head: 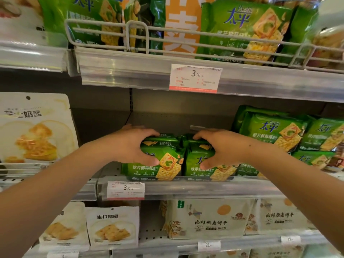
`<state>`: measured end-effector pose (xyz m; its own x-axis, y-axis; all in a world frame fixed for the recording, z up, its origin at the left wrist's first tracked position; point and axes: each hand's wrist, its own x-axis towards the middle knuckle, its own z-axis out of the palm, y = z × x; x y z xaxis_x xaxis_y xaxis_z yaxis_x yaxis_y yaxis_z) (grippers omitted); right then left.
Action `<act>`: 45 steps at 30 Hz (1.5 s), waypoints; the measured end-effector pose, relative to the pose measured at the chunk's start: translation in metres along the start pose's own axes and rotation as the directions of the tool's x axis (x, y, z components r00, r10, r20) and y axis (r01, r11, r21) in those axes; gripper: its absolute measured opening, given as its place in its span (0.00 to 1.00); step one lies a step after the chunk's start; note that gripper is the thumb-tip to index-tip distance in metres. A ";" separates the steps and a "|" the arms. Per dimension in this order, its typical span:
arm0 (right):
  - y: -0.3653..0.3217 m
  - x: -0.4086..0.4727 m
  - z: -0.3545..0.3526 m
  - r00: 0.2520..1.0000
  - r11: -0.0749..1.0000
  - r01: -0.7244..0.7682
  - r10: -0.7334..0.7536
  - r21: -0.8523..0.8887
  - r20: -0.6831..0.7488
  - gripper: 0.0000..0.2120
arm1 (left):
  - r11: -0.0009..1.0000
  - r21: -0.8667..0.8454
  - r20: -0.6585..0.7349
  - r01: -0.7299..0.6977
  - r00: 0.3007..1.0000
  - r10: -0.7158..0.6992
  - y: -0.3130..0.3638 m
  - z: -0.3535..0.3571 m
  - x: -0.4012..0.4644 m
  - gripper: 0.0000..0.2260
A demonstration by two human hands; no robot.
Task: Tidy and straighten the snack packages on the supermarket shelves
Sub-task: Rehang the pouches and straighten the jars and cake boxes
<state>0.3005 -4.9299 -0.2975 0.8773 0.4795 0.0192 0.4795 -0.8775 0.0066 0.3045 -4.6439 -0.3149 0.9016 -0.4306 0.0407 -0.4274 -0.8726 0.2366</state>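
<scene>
Two green cracker packs stand side by side at the front of the middle shelf (pixel 186 185). My left hand (pixel 130 144) grips the left green pack (pixel 162 164), fingers over its top and thumb on its front. My right hand (pixel 221 146) grips the right green pack (pixel 197 164) in the same way. More green packs (pixel 275 131) are piled to the right on the same shelf, some leaning. The shelf space behind the two held packs is dark and bare.
A wire rail (pixel 137 36) fronts the upper shelf holding large green bags (pixel 247 30) and an orange pack (pixel 180 25). A white cheese-cracker pouch (pixel 35 127) stands at left. White pouches (pixel 111 228) and oat-biscuit bags (pixel 208 220) fill the lower shelf. Price tags (pixel 195 79) sit on the shelf edges.
</scene>
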 end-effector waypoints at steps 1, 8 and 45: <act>-0.001 -0.001 -0.001 1.000 1.000 -0.003 0.003 0.000 0.004 0.43 | 1.000 0.012 0.006 0.004 1.000 -0.004 0.001 -0.001 0.000 0.37; -0.025 -0.027 -0.035 0.998 0.996 0.067 -0.067 -0.053 -0.001 0.45 | 0.963 0.259 -0.078 0.074 0.995 -0.055 0.032 -0.034 -0.030 0.45; -0.137 0.062 -0.238 0.813 0.997 0.080 -0.072 -0.011 -0.578 0.26 | 0.891 0.270 -0.742 0.364 0.668 -0.048 -0.003 -0.218 -0.071 0.21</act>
<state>0.2846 -4.7810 -0.0588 0.6675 0.4510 0.5925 0.5479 -0.8363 0.0193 0.2563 -4.5607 -0.1073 0.6725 -0.0746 0.7363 -0.0707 -0.9968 -0.0364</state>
